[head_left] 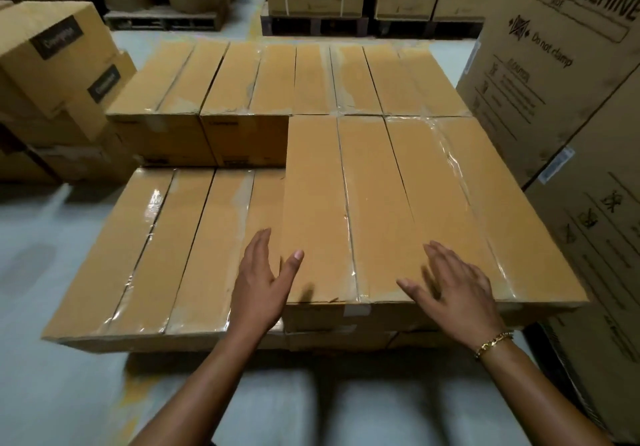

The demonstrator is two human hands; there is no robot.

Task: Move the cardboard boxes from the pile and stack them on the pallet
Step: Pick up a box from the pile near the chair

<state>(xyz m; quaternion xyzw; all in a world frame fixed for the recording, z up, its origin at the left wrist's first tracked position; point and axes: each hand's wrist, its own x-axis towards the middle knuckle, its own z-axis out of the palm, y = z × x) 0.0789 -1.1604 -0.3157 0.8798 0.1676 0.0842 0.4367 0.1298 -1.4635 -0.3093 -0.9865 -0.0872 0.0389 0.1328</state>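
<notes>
At the near edge of the stack, two bare arms reach over the floor (52, 238). The left hand (259, 283) lies with straight fingers along the left side of the top near box (318, 203), thumb on its upper face. The right hand (457, 290), a bracelet (493, 341) at the wrist, is over the same near edge with fingers fanned. It is blurred, so contact cannot be confirmed. Neither grip closes on anything: both are spread.

Assessment of handling: the box is long, flat and square-edged, and reads as stiff corrugated board that should hold its shape when carried level. Weight cannot be judged from sight. Glossy clear tape runs along the seams and over the right part of the top, and is likely slippery. A hold is better taken on bare card, palms against the two long sides or under the short ends.

Condition: tan card, centre seam taped, tape wrinkled and patchy, no crushing visible.

This box sits on the raised near-right tier. The lower near-left boxes (138, 255) lie one level down beside it. The far row (277, 78) stands behind, level with the raised tier. The pallet beneath is hidden.

Left and farther off is the pile (59, 65) of dark-labelled cartons. A washing machine carton (561, 99) stands close at the right. Loaded far pallets (311, 26) close the view.
</notes>
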